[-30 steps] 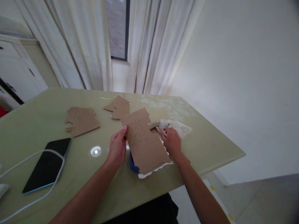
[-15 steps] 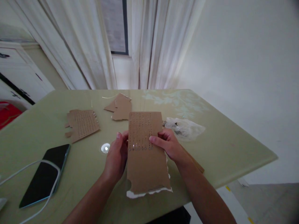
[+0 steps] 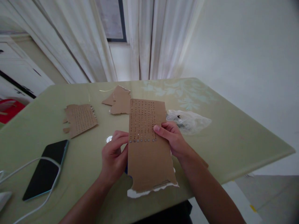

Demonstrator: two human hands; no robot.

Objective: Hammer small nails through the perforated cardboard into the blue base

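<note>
I hold a brown cardboard piece (image 3: pixel 149 152) upright above the green table (image 3: pixel 233 146). Its upper half has rows of small holes, and a line of shiny studs runs across the middle. Its torn lower edge shows white. My left hand (image 3: pixel 115 155) pinches its left edge near the stud row. My right hand (image 3: pixel 171 140) grips the right edge, thumb on the front beside the studs. Something blue shows just behind the cardboard's lower left edge.
A second perforated cardboard piece (image 3: pixel 79 119) and a plain torn piece (image 3: pixel 120 101) lie farther back. A clear plastic bag (image 3: pixel 189 121) sits to the right. A dark phone (image 3: pixel 45 169) with a white cable (image 3: pixel 28 165) lies at the left. Curtains hang behind the table.
My right hand left the bag area and took the cardboard's right edge. The cardboard turned from slanted to straight and rose a little, and my view shifted slightly.
</note>
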